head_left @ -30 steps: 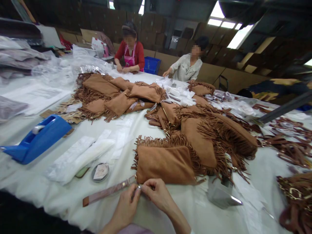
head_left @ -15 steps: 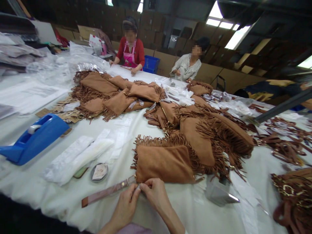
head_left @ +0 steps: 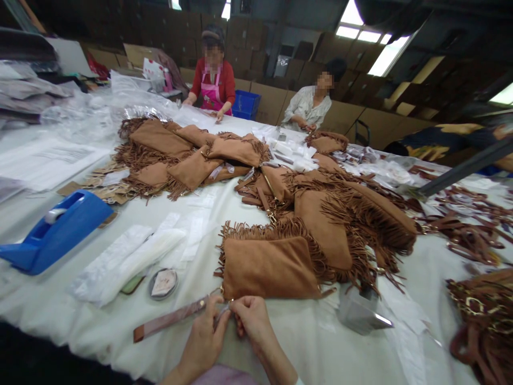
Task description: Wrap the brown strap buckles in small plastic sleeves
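A brown fringed suede pouch (head_left: 270,267) lies flat before me, fringe pointing away. From its lower left corner a brown wrist strap (head_left: 172,320) runs off to the left, joined by gold hardware. Both hands meet just under the pouch's near edge. My left hand (head_left: 206,331) has its thumb and fingers closed around a small greyish piece, too small to name. Pressed together close beside it are the fingertips of my right hand (head_left: 251,318), at the same small piece near a gold metal bit. What exactly each pinches is partly hidden.
A blue tape dispenser (head_left: 56,230), white wrapping strips (head_left: 128,262) and a small round dish (head_left: 163,283) lie left. Beyond are more fringed pouches (head_left: 324,224). A metal block (head_left: 364,310) and a strap pile (head_left: 484,321) are right. Two people work across the table.
My left fingers have lifted and spread slightly around the small piece, and my right hand has shifted a little. The pouch stays in place. Across the table, the person in white has brought their hands together.
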Tool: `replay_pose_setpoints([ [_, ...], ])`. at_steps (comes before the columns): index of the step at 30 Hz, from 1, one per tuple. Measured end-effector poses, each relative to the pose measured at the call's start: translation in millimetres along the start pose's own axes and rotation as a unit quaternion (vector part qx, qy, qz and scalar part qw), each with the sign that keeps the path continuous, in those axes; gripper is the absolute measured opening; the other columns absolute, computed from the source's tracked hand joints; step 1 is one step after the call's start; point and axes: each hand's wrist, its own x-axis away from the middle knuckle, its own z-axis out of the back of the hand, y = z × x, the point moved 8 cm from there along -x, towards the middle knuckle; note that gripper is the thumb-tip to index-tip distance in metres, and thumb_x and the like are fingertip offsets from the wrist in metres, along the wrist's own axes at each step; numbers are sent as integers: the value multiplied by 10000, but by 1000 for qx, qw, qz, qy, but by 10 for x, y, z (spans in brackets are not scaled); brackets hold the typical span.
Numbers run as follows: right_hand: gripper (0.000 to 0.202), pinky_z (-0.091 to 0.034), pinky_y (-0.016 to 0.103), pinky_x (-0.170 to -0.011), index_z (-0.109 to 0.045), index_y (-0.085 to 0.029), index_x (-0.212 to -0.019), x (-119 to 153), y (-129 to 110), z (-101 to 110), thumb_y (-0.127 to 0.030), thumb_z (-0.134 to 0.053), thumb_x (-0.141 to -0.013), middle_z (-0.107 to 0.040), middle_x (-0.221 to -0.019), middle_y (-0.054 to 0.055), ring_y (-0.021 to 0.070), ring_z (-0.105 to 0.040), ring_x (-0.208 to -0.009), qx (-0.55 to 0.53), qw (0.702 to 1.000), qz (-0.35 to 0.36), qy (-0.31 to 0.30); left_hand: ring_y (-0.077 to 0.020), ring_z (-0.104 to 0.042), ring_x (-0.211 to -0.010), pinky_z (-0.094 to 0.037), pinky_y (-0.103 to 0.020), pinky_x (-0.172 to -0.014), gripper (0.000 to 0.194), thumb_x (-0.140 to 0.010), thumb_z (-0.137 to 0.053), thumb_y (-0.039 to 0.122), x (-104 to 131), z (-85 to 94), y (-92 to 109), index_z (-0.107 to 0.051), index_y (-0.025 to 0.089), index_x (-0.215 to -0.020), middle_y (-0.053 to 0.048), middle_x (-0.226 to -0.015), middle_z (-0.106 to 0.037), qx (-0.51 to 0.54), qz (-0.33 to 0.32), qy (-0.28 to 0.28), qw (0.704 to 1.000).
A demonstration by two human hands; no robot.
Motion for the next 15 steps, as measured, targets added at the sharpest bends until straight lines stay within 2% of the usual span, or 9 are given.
replay_pose_setpoints([
  [3, 199, -206, 192, -302, -493, -187, -438, -9, 15, 9, -240, -528, -627, -412, -313, -74, 55, -309, -252, 4, 1000, -1, -2, -202, -653, -962, -492, -303, -853, 302, -901, -415, 361, 12, -29, 60, -555, 214, -1124, -83, -1034, -694, -1, -86, -15, 996],
  [5, 209, -209, 194, -306, -500, -184, -446, -20, 18, 10, -262, -546, -635, -408, -317, -75, 56, -308, -257, 6, 1000, 0, -5, -201, -648, -988, -488, -300, -875, 293, -904, -411, 362, 3, -44, 35, -585, 218, -1091, -80, -1069, -691, 10, -82, -30, 996],
  [8, 209, -227, 197, -324, -556, -162, -499, -28, 12, 21, -309, -591, -643, -420, -335, -76, 56, -313, -278, 7, 1000, 4, -16, -174, -670, -703, -515, -262, -663, 288, -889, -439, 421, -26, -64, -86, -618, 216, -985, -36, -820, -716, 40, 16, -52, 998],
  [11, 253, -253, 196, -361, -615, -132, -577, -5, -43, 30, -371, -629, -662, -463, -379, -60, 59, -348, -327, 16, 998, 30, -45, -124, -573, -492, -447, -217, -490, 315, -833, -525, 479, -40, -111, -188, -624, 182, -875, 6, -618, -646, 132, 123, -63, 982],
  [13, 304, -275, 197, -391, -632, -123, -617, 32, -102, 30, -420, -640, -678, -511, -432, -39, 67, -387, -376, 25, 995, 57, -72, -89, -492, -417, -376, -186, -410, 337, -772, -609, 488, -33, -194, -249, -609, 151, -771, 22, -542, -582, 238, 195, -75, 949],
  [15, 337, -292, 202, -416, -627, -124, -625, 75, -156, 29, -454, -638, -696, -536, -477, -24, 77, -415, -417, 34, 991, 79, -98, -40, -379, -353, -282, -154, -353, 334, -730, -677, 442, 1, -316, -298, -570, 133, -666, 36, -503, -525, 357, 277, -96, 887],
])
